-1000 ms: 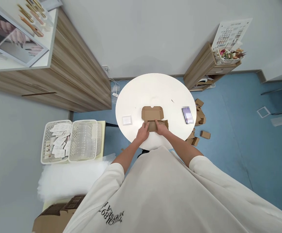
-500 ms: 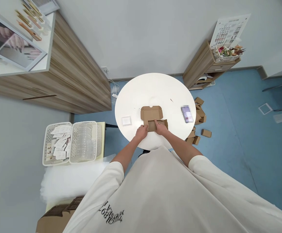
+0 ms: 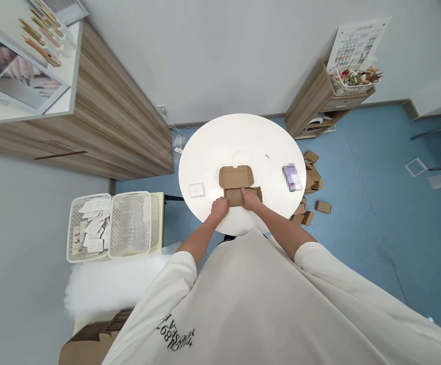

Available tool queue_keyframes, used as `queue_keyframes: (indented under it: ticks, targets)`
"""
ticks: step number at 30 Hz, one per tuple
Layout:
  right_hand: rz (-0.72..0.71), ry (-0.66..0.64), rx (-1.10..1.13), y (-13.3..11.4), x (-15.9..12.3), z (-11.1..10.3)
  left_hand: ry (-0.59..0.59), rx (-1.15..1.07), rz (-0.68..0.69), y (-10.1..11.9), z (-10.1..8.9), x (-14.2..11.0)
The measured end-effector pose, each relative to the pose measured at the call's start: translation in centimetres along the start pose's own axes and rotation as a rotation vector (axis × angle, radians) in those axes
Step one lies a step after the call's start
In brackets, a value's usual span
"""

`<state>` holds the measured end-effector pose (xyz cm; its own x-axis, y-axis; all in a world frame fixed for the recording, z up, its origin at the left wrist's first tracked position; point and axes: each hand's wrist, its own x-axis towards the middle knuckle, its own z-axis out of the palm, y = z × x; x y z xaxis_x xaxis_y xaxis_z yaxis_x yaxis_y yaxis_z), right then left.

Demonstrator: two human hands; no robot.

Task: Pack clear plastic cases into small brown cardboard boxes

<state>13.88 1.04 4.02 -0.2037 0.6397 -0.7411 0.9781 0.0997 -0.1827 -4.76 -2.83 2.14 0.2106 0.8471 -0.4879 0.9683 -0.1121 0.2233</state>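
Note:
A brown cardboard box (image 3: 236,177) lies on the white round table (image 3: 205,147), its lid spread open toward the far side. My left hand (image 3: 219,207) is closed on the near left corner of the box, fingers curled. My right hand (image 3: 250,199) grips the near wall toward the right, with a finger reaching over into the tray part. The right end flap sticks out at an angle. My fingers hide parts of the near edge.
A small white square frame (image 3: 196,190) lies at the table's left, a blurred purple item (image 3: 292,177) at its right. Small cardboard boxes (image 3: 311,177) lie on the floor. White baskets (image 3: 131,223) and bubble wrap (image 3: 110,284) stand at left.
The left end flap of the box, upright beside my left hand before, now looks folded inward. My left hand has shifted slightly; my right hand stays at the near wall.

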Motion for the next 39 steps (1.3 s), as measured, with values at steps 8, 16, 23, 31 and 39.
queue_keyframes:
  ticks: [8, 16, 23, 31, 39]
  targets:
    - [-0.005, 0.01, 0.012, 0.1, -0.2, 0.1, -0.041, 0.132, 0.092, 0.4, -0.2, 1.4]
    - [-0.012, 0.022, 0.014, 0.1, -0.1, 0.2, -0.071, 0.172, 0.083, 0.9, -0.4, 1.5]
    - [-0.009, 0.026, 0.036, 0.2, -0.3, 0.4, 0.018, 0.048, 0.043, 0.6, -1.0, 1.3]
    - [-0.033, 0.05, 0.037, 0.2, -0.1, 0.5, -0.055, 0.141, 0.078, 0.5, -1.4, 2.7]
    - [-0.081, 0.445, 0.098, 3.6, -2.2, 2.4, -0.071, 0.209, 0.097, 0.6, -1.2, 3.3]
